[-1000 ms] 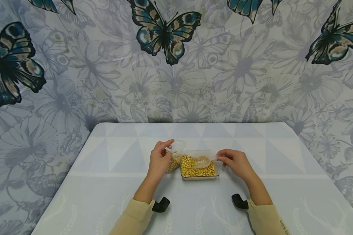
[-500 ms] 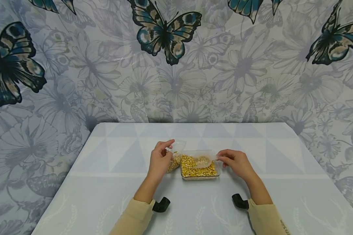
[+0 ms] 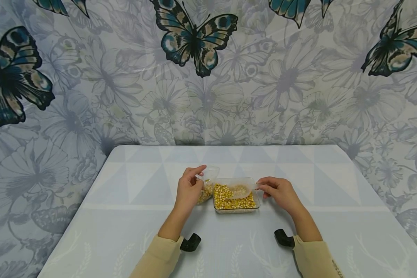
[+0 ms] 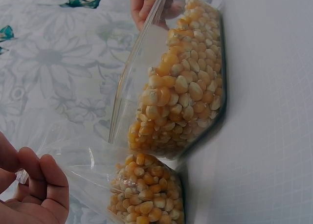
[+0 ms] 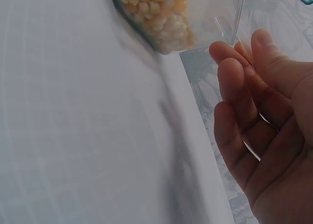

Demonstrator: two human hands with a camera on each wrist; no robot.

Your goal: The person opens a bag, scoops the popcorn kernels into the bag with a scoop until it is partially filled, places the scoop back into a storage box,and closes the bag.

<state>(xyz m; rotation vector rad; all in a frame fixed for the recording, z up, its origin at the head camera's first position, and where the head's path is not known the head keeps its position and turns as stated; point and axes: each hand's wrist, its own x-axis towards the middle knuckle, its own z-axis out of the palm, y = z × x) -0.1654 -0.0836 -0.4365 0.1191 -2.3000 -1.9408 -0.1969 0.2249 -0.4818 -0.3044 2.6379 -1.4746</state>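
In the head view a clear rectangular container (image 3: 237, 211) of yellow corn kernels (image 3: 223, 192) stands on the table. Left of it is a clear plastic bag (image 3: 212, 172), partly filled with kernels. My left hand (image 3: 189, 188) pinches the bag's upper part; in the left wrist view its fingers (image 4: 55, 182) curl at the gathered plastic. At the container's right side, my right hand (image 3: 277, 192) pinches the edge of a thin, translucent plastic piece with a rounded end (image 3: 241, 193), which lies over the kernels. Its exact kind is unclear. In the right wrist view my thumb (image 5: 266, 45) meets the fingertips at a thin clear edge.
The pale patterned table (image 3: 229, 251) extends around the container to its far edge. Behind it hangs a floral cloth with butterflies (image 3: 194, 36). Black curved pieces (image 3: 190, 242) stick out from both sleeve cuffs, above the tabletop.
Both hands, the bag and the container stay nearly still. The translucent piece over the kernels shifts very slightly in tilt.
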